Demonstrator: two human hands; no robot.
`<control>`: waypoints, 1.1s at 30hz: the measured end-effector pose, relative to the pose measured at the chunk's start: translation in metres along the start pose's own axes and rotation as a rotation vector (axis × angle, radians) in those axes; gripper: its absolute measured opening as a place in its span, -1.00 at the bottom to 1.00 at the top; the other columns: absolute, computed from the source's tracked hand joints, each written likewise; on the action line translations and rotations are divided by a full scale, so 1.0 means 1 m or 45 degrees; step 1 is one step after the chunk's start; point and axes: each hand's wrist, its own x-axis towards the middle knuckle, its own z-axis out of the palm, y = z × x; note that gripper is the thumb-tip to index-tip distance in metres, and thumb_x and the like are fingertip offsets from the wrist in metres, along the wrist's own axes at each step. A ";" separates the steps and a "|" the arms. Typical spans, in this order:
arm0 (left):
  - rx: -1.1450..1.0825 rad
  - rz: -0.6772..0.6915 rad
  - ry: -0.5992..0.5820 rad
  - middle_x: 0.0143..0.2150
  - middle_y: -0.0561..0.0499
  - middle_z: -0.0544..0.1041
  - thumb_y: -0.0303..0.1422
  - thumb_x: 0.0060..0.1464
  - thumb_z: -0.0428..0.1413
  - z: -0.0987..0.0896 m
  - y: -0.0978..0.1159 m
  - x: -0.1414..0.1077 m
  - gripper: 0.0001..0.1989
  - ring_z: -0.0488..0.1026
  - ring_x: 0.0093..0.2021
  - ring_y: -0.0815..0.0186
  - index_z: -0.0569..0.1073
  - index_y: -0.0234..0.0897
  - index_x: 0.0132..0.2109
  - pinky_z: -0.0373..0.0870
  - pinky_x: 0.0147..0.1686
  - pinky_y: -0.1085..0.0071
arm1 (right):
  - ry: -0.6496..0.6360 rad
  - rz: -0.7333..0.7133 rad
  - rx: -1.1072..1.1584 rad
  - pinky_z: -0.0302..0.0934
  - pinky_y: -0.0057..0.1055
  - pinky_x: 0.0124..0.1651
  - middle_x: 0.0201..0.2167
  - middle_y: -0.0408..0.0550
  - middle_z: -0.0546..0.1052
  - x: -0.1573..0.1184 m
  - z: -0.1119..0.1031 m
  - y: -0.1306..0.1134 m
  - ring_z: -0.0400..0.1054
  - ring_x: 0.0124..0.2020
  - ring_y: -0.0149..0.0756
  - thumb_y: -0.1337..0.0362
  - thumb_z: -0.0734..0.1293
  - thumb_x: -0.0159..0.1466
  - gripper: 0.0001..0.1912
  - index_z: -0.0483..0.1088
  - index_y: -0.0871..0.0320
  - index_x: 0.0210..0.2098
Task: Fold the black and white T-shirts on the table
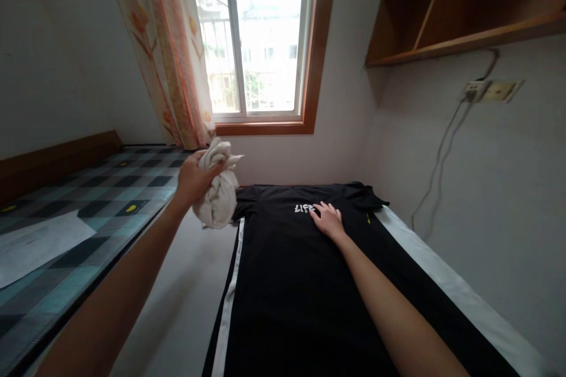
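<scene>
A bunched white cloth [216, 197] is gripped in my left hand [194, 179], raised over the left edge of the black garment. The black T-shirt [283, 271] lies spread out on a white surface, with short sleeves at the far end and a white stripe down its left side. My right hand [328, 219] rests flat on the shirt with fingers spread, partly covering the white printed figures [304, 208]. A small yellow mark [368, 218] shows on the shirt to the right of that hand.
To the left is a bed with a checked mattress [145, 174], and a sheet of paper [44, 244] on it. A curtain [170, 59] hangs beside the window [269, 35]. Wooden shelves [407, 23] and a socket with a cord [475, 91] are on the right wall.
</scene>
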 end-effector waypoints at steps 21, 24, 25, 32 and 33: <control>-0.568 0.259 -0.498 -0.10 -0.09 0.50 -0.23 0.09 0.18 0.159 -0.016 -0.134 -0.79 0.46 -0.05 0.20 0.53 -0.21 -0.15 0.37 0.00 0.28 | 0.137 -0.343 0.633 0.25 -0.28 -0.13 -0.32 0.03 0.50 0.005 0.009 -0.003 0.41 -0.26 -0.19 -0.26 -0.04 0.30 -0.30 0.49 0.10 -0.33; -0.689 0.044 -0.423 -0.28 -0.04 0.52 -0.19 0.13 0.13 0.161 -0.019 -0.133 -0.78 0.47 -0.24 0.27 0.53 -0.26 -0.29 0.40 -0.22 0.38 | 0.110 -0.349 0.640 0.25 -0.29 -0.17 -0.37 -0.01 0.44 0.004 0.006 -0.002 0.39 -0.32 -0.22 -0.26 -0.03 0.30 -0.30 0.50 0.11 -0.28; -0.721 -0.051 -0.408 -0.35 -0.01 0.51 -0.16 0.12 0.13 0.161 -0.021 -0.131 -0.75 0.45 -0.32 0.30 0.52 -0.27 -0.32 0.38 -0.30 0.42 | 0.071 -0.389 0.642 0.25 -0.31 -0.20 -0.37 -0.03 0.42 0.003 0.004 -0.002 0.37 -0.34 -0.24 -0.26 0.03 0.29 -0.33 0.51 0.12 -0.25; -0.972 -0.393 -0.277 -0.53 0.08 0.42 -0.04 0.04 0.13 0.157 -0.027 -0.113 -0.61 0.31 -0.48 0.39 0.48 -0.32 -0.44 0.22 -0.46 0.48 | 0.053 -0.649 0.636 0.22 -0.38 -0.32 -0.40 -0.10 0.36 -0.003 -0.004 -0.013 0.27 -0.41 -0.33 -0.04 0.36 0.17 -0.62 0.53 0.13 -0.25; -0.998 -0.410 -0.272 -0.52 0.08 0.43 -0.03 0.03 0.14 0.154 -0.025 -0.108 -0.60 0.30 -0.48 0.39 0.49 -0.32 -0.44 0.21 -0.46 0.49 | 0.091 -0.664 0.652 0.22 -0.38 -0.31 -0.42 -0.10 0.35 -0.003 -0.006 -0.016 0.28 -0.40 -0.32 -0.01 0.33 0.21 -0.67 0.53 0.13 -0.31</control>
